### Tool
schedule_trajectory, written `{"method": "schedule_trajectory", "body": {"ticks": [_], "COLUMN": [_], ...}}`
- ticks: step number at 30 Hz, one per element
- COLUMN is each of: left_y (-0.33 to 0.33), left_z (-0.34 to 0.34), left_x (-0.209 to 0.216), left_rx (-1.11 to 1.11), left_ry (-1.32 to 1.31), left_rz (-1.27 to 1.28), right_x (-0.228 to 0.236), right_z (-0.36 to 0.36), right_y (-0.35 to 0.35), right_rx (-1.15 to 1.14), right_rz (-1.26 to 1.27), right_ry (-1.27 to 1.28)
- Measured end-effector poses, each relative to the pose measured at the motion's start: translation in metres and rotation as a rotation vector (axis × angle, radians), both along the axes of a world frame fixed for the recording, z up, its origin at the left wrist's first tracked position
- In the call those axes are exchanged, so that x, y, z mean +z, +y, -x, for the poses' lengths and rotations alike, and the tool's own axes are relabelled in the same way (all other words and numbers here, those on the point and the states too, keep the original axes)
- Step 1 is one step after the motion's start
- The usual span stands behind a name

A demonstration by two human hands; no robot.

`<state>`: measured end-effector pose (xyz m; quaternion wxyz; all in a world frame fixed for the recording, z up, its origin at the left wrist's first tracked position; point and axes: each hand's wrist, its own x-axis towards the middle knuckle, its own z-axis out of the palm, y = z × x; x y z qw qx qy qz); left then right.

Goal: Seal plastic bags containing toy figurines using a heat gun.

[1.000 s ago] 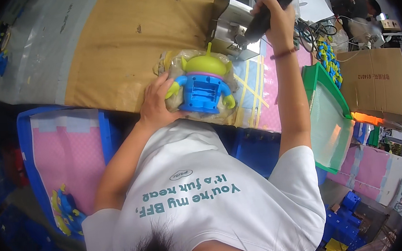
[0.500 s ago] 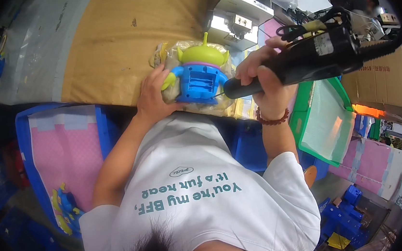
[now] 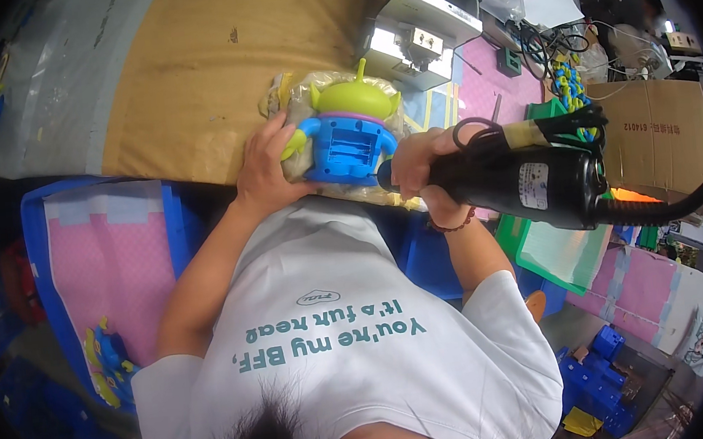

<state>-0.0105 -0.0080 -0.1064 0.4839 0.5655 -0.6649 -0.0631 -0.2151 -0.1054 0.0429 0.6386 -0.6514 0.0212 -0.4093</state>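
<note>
A toy figure with a green head and blue body point(image 3: 347, 145) lies back up on a pad wrapped in clear plastic point(image 3: 303, 99). Its open battery compartment faces me. My left hand point(image 3: 266, 168) is wrapped round the toy's left side and arm, steadying it on the pad. My right hand point(image 3: 418, 165) grips a black electric screwdriver point(image 3: 496, 184), held nearly level. The tool's nose points at the lower right corner of the blue body. Its bit is hidden there, so I cannot tell whether it sits in a screw hole.
A white machine point(image 3: 414, 31) stands on the brown-covered table point(image 3: 210, 72) beyond the toy. At left is a blue bin point(image 3: 41, 249) with pink lining and several toy parts point(image 3: 110, 361). At right are a green tray point(image 3: 555, 263) and a cardboard box point(image 3: 656, 131). The tool's thick cable point(image 3: 672, 210) trails rightward.
My right hand and the screwdriver have moved down and left, with the tool's nose now closer against the toy's lower right corner. My left hand and the toy have barely moved.
</note>
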Motion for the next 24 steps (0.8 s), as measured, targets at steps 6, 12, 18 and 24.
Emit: {"method": "schedule_trajectory", "body": {"ticks": [6, 12, 18, 24], "left_y": [0.000, 0.001, 0.001, 0.005], "left_z": [0.000, 0.000, 0.001, -0.001], "left_x": [-0.002, 0.002, 0.000, 0.004], "left_rx": [0.006, -0.001, 0.006, 0.009], "left_ry": [-0.003, -0.037, 0.018, 0.007], "left_rz": [0.007, -0.013, -0.008, -0.065], "right_x": [-0.003, 0.000, 0.019, 0.057], "right_z": [-0.001, 0.000, -0.002, -0.020], "right_y": [0.004, 0.003, -0.016, -0.092], "right_rx": [0.011, 0.018, -0.001, -0.491], "right_rz": [-0.022, -0.018, -0.152, -0.166], "right_ry": [-0.058, -0.037, 0.068, -0.077]}}
